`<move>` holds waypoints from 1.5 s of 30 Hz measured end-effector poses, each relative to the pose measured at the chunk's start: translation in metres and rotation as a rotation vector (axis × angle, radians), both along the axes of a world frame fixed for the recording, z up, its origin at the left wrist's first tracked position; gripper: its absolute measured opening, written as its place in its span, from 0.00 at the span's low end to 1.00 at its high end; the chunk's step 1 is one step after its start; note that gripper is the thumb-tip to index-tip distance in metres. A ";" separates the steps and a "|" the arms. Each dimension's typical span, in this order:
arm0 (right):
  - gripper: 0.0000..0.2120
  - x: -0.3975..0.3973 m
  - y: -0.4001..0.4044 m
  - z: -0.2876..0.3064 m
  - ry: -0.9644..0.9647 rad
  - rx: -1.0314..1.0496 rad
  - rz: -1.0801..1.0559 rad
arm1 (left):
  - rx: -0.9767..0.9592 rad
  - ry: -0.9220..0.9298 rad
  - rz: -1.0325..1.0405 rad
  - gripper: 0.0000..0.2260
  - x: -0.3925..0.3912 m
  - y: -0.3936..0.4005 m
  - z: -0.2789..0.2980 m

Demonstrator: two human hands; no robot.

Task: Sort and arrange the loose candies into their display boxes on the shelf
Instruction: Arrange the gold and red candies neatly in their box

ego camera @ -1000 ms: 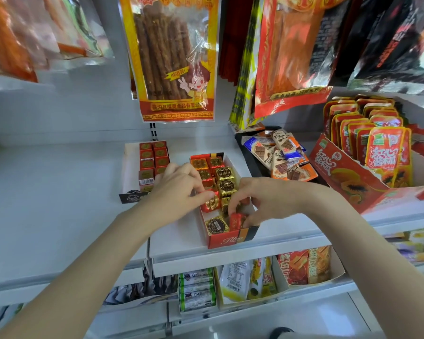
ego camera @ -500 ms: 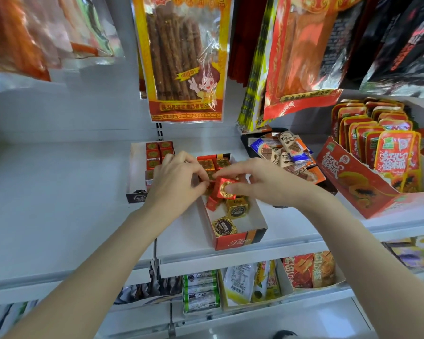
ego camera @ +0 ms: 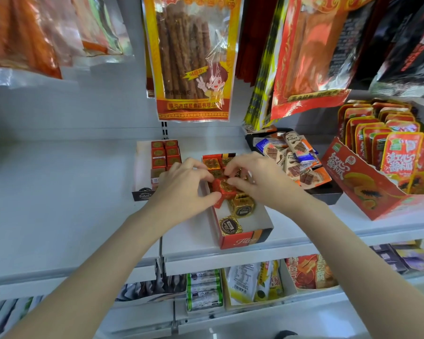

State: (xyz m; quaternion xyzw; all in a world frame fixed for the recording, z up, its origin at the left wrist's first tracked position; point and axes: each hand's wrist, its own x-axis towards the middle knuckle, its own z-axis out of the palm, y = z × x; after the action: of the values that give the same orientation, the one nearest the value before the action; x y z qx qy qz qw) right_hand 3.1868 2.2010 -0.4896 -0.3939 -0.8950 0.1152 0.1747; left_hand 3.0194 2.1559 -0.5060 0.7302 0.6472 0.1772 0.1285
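A red display box (ego camera: 240, 241) stands at the shelf's front edge with gold cube candies (ego camera: 242, 207) and red ones in it. Both hands meet over its middle. My left hand (ego camera: 184, 189) and my right hand (ego camera: 257, 179) together pinch a red cube candy (ego camera: 224, 189), thumbs and fingertips curled round it. A loose gold candy (ego camera: 229, 225) lies near the box's front. To the left a white-and-black box (ego camera: 142, 192) holds neat rows of red cube candies (ego camera: 164, 152).
A black tray of chocolate bar packets (ego camera: 296, 157) sits right of the red box, then a red carton of papaya snack packs (ego camera: 367, 182). Snack bags (ego camera: 194, 57) hang above. A lower shelf (ego camera: 230, 287) holds more packets.
The right hand lifted a red candy from the box's front and carried it back to the middle; the left hand now joins in holding it. The camera view shifted slightly.
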 end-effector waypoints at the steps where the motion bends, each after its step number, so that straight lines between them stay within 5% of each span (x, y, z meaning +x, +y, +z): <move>1: 0.05 0.005 -0.001 0.005 -0.004 -0.018 -0.008 | 0.005 -0.007 0.016 0.18 0.001 0.000 0.001; 8: 0.11 0.018 -0.020 0.008 -0.335 -0.068 0.030 | 0.066 0.142 0.043 0.18 0.013 0.001 -0.001; 19: 0.09 0.016 -0.016 0.005 -0.430 -0.083 -0.007 | 0.095 0.130 0.011 0.17 0.008 0.005 -0.003; 25: 0.09 0.021 -0.019 0.010 -0.364 -0.202 -0.021 | 0.113 0.094 0.012 0.17 0.004 0.005 -0.003; 28: 0.17 0.024 -0.022 0.012 -0.434 -0.311 -0.013 | 0.110 0.091 0.021 0.17 0.003 0.005 -0.004; 41: 0.06 0.024 -0.021 0.002 -0.422 -0.034 0.026 | 0.087 0.116 0.021 0.18 0.005 0.006 -0.003; 45: 0.16 0.030 -0.021 0.004 -0.318 -0.102 0.034 | 0.087 0.106 0.015 0.17 0.005 0.006 -0.003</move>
State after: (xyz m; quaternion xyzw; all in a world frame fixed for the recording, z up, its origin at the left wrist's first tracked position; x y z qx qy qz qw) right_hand 3.2172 2.1803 -0.4857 -0.4003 -0.9109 0.0996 0.0089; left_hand 3.0244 2.1618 -0.5093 0.7387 0.6502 0.1671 0.0611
